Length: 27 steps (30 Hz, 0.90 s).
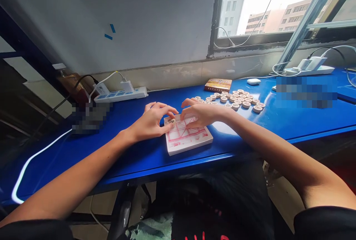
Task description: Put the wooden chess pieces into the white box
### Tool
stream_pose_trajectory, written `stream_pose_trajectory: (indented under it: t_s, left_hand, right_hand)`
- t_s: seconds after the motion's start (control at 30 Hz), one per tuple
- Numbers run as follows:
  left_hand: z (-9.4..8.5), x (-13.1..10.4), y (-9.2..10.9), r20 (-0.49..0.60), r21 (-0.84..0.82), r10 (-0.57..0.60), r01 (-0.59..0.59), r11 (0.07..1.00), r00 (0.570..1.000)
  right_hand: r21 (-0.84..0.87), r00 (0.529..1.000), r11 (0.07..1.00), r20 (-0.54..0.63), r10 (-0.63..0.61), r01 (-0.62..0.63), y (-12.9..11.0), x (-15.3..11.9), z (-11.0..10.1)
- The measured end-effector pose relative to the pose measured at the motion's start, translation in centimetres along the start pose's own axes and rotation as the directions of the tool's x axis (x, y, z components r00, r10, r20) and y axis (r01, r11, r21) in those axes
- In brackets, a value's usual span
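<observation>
White slab (189,144), red-lined: placed beneath left hand (152,120) and right hand (201,112). Marked piece (170,120): seen beside left thumb. Round pieces (246,104): scattered beyond right hand; small box (218,85) set farther beyond. Power strip (136,94): laid beyond left hand.

There is one white board (189,140), with one left hand (150,121) and one right hand (205,113) at it. Behind the board are more than twenty round pieces (246,104), one little box (218,85) and one white case (253,81). Two power strips (136,94) sit there, one on its left, one on its right.
</observation>
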<state>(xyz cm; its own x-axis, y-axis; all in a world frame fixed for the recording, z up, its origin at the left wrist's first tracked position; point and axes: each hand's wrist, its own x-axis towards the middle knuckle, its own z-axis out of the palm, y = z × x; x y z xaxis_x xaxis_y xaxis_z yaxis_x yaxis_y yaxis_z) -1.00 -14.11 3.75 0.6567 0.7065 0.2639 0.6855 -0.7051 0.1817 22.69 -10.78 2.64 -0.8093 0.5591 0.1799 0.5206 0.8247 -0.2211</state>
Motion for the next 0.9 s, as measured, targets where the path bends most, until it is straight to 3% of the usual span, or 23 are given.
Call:
stream_pose_trajectory:
  t_s: [0.23, 0.4, 0.53, 0.67, 0.77, 0.9]
  left_hand:
    - [-0.1, 0.0, 0.1, -0.013, 0.047, 0.023, -0.022, 0.999, 1.0]
    - [0.3, 0.1, 0.1, -0.063, 0.021, -0.011, 0.012, 1.0, 0.998]
    - [1.1, 0.3, -0.2, -0.046, -0.14, -0.056, 0.049, 0.989, 0.997]
    - [1.5, 0.5, -0.2, -0.02, -0.198, -0.088, 0.083, 0.977, 0.996]
    - [1.5, 0.5, -0.1, -0.015, -0.208, -0.117, 0.111, 0.972, 0.993]
    - [1.5, 0.6, 0.0, -0.024, -0.229, -0.129, 0.12, 0.966, 0.991]
  right_hand:
    - [-0.017, 0.999, 1.0, -0.039, 0.002, -0.003, -0.3, 0.1, 0.0]
    - [-0.015, 0.986, 1.0, -0.166, 0.01, -0.013, 0.1, 0.5, -0.4]
    - [-0.023, 0.938, 0.986, -0.314, 0.149, -0.164, 2.7, 0.2, -0.9]
    - [-0.019, 0.905, 0.955, -0.326, 0.275, -0.297, 5.2, -0.7, -1.0]
    - [0.012, 0.905, 0.969, -0.354, 0.236, -0.248, 4.7, -1.0, -1.2]
    - [0.031, 0.944, 1.0, -0.33, 0.005, 0.006, 1.2, -0.5, -1.6]
